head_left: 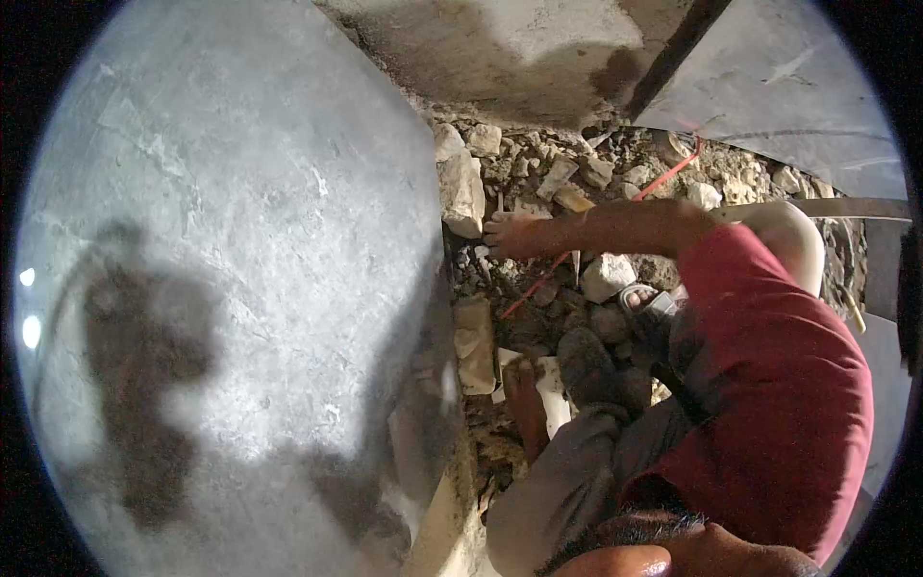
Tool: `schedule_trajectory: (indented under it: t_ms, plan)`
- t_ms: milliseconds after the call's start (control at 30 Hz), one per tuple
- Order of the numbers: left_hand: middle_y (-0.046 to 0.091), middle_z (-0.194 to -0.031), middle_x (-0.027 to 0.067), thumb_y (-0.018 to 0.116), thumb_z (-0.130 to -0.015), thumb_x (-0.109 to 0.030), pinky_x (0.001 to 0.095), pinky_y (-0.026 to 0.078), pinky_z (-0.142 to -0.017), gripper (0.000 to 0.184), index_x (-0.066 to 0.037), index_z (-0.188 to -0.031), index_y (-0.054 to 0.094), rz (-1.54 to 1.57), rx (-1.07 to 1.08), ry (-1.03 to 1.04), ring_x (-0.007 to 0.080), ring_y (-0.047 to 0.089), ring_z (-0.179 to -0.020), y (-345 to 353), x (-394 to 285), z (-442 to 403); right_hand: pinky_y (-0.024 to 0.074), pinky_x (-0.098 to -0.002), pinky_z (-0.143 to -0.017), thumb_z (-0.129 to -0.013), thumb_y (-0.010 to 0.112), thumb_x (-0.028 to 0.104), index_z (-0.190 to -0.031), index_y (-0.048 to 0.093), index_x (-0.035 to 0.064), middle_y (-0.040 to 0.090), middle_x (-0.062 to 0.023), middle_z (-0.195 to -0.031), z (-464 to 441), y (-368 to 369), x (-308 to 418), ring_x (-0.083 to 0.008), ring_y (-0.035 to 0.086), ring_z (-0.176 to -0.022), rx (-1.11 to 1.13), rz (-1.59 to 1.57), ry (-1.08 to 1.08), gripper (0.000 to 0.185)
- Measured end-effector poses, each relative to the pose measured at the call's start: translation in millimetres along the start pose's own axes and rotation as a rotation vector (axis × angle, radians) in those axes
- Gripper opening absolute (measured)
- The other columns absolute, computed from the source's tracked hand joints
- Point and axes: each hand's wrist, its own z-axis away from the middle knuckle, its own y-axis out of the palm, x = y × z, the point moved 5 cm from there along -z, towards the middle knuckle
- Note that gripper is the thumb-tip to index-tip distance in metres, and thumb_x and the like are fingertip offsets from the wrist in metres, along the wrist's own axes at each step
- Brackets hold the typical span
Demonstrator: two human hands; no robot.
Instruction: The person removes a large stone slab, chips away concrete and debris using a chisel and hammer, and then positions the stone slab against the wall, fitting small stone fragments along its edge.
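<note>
My right hand point(514, 237) reaches out from a red sleeve point(745, 279) and rests low on the rubble. Its fingers point left, slightly apart, beside a large pale stone point(462, 195) that stands against the grey panel. No held object shows in it, though the underside of the palm is hidden. Under the forearm runs a thin red strap or cord point(668, 179), crossing the stones at a slant. A whitish stone point(608, 277) lies just below the forearm. I cannot find my left hand; the brown shape point(524, 409) beside my trouser leg looks like an ankle or foot.
A large smooth grey panel point(240, 240) fills the left side, with shadows on it. Concrete point(500, 58) and another grey sheet point(788, 87) border the rubble above. A block-shaped stone point(473, 344) lies along the panel's edge. A sandalled foot point(644, 300) stands among loose stones.
</note>
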Motion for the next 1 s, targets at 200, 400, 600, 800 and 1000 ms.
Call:
schedule_trajectory:
  t_ms: [200,400,600,800,1000]
  plan:
    - [0.040,-0.121,0.0188,0.050,-0.085,-0.033,0.0388,0.039,-0.084,0.055,0.001,-0.124,0.034,-0.036,0.073,0.157,0.0291,0.045,-0.103,31.5,-49.6,-66.3,0.0435,-0.0385,-0.077,-0.075,0.063,0.026,-0.105,0.050,0.0075,0.053,-0.0142,-0.095,40.3,-97.4,-2.7,-0.0277,0.051,-0.091,-0.044,-0.825,0.289,0.038]
    - [0.038,-0.123,0.0193,0.048,-0.085,-0.034,0.0394,0.038,-0.087,0.056,0.001,-0.125,0.033,-0.112,0.144,0.197,0.0299,0.043,-0.107,48.4,-60.4,-81.4,0.0432,-0.0373,-0.074,-0.074,0.065,0.032,-0.116,0.040,0.0026,0.051,-0.0157,-0.101,104.3,-86.8,11.1,-0.0250,0.053,-0.089,0.108,-1.202,0.734,0.057]
    - [0.037,-0.125,0.0198,0.047,-0.086,-0.035,0.0399,0.036,-0.089,0.057,0.001,-0.126,0.032,-0.263,0.229,0.208,0.0307,0.041,-0.110,64.0,-26.3,-62.9,0.0437,-0.0422,-0.067,-0.075,0.061,0.027,-0.102,0.048,0.0018,0.056,-0.0148,-0.083,127.1,-24.6,61.0,-0.0285,0.056,-0.077,0.469,-0.873,0.204,0.039]
    - [0.035,-0.128,0.0203,0.045,-0.087,-0.037,0.0405,0.035,-0.091,0.058,0.001,-0.128,0.030,-0.376,0.269,0.253,0.0315,0.039,-0.114,75.5,-18.0,-69.1,0.0444,-0.0443,-0.069,-0.078,0.057,0.029,-0.095,0.053,0.0003,0.056,-0.0179,-0.086,123.9,-19.2,78.9,-0.0324,0.056,-0.082,0.540,-0.849,0.305,0.034]
    - [0.033,-0.130,0.0208,0.044,-0.087,-0.038,0.0411,0.033,-0.093,0.059,0.001,-0.129,0.029,-0.523,0.271,0.343,0.0323,0.037,-0.117,85.7,-11.0,-93.6,0.0410,-0.0477,-0.075,-0.081,0.054,0.032,-0.105,0.049,0.0031,0.052,-0.0182,-0.101,116.0,42.5,74.4,-0.0310,0.052,-0.094,0.518,-0.641,0.400,0.038]
